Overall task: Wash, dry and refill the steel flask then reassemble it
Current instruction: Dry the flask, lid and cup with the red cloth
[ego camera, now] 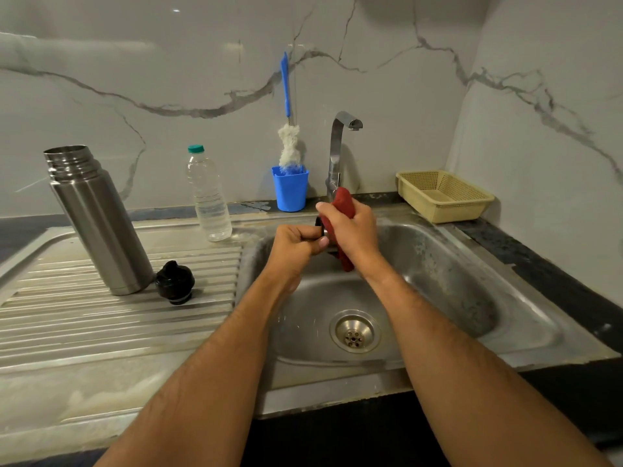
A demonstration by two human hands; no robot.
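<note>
Steel flask (96, 219) stands uncapped on the ribbed drainboard (101, 318), black stopper (174, 282) beside it; above the sink (438, 274), left hand (296, 246) pinches a small dark part (319, 224); right hand (354, 230) grips a red cloth (344, 202).

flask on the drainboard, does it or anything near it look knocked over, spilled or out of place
Nothing stands out. The flask stands upright and uncapped on the drainboard, its black stopper beside it, the water bottle capped and upright. No spill shows.

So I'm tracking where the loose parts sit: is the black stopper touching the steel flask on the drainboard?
Cannot tell. In the head view the black stopper sits right beside the steel flask base, but no clear gap or contact shows.
</note>
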